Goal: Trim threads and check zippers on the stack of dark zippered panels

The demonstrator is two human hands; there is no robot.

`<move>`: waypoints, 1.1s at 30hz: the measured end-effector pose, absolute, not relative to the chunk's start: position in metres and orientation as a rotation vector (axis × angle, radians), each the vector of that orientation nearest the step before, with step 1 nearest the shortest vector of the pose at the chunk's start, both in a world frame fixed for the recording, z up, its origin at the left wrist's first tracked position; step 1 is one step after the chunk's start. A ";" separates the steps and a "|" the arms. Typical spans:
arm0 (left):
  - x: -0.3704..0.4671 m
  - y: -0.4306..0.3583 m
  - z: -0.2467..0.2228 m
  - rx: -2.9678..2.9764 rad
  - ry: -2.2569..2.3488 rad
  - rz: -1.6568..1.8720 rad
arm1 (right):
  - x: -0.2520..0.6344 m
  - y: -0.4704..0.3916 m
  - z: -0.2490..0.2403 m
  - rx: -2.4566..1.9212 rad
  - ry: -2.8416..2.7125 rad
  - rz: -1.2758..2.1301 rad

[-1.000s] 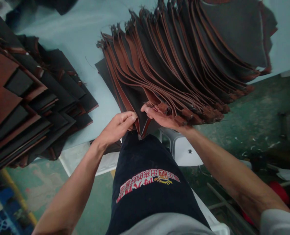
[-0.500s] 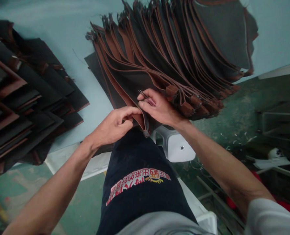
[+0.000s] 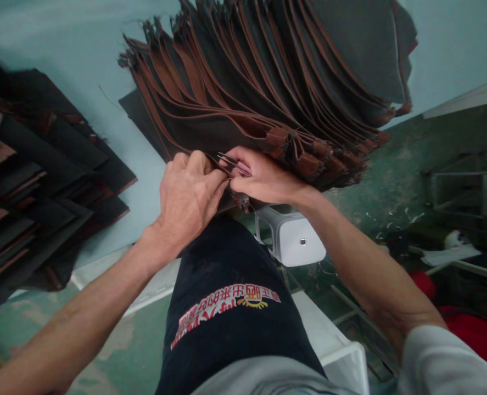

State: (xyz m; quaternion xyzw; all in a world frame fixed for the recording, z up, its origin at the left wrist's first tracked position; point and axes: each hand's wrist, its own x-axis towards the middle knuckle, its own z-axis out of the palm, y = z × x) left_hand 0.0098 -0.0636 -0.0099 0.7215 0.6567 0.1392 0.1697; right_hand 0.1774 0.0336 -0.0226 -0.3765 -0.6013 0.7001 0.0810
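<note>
Leather-like piece [image 3: 197,131], dark with brown edging, sits at the hand-side end of the row, its edge between the two hands, its frayed corner [image 3: 243,202] just below the right hand; left hand [image 3: 190,185] is closed, fingers curled over, thumb and forefinger pinching the edge, likely to steady it; right hand [image 3: 263,178] is curled nearly closed round a thin two-pronged tool [image 3: 243,169], prongs pointing toward the left hand, probably gripped that way to free the fingertips; whether it also pinches the edge, cannot tell; row of similar pieces [image 3: 276,82] leans beyond the hands and off to the right, apparently fanned so each edge is reachable; pile of pieces [image 3: 57,159] lies well left of the left hand, seemingly to separate it from the row; table [image 3: 107,126] under both; count: hands two, tool one, held piece one, row one, pile one, white stool [image 3: 303,241] one, below the right hand, apron [image 3: 235,263] one, below both hands; pieces in row and pile many, too overlapped to count.
</note>
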 end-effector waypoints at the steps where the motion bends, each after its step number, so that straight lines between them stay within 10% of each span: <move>1: 0.009 -0.063 -0.009 2.031 1.882 0.398 | 0.177 0.034 -0.023 -1.122 -1.770 2.115; 33: 0.001 -0.046 0.011 1.063 1.126 0.594 | 0.175 0.042 -0.013 -0.964 -1.510 2.235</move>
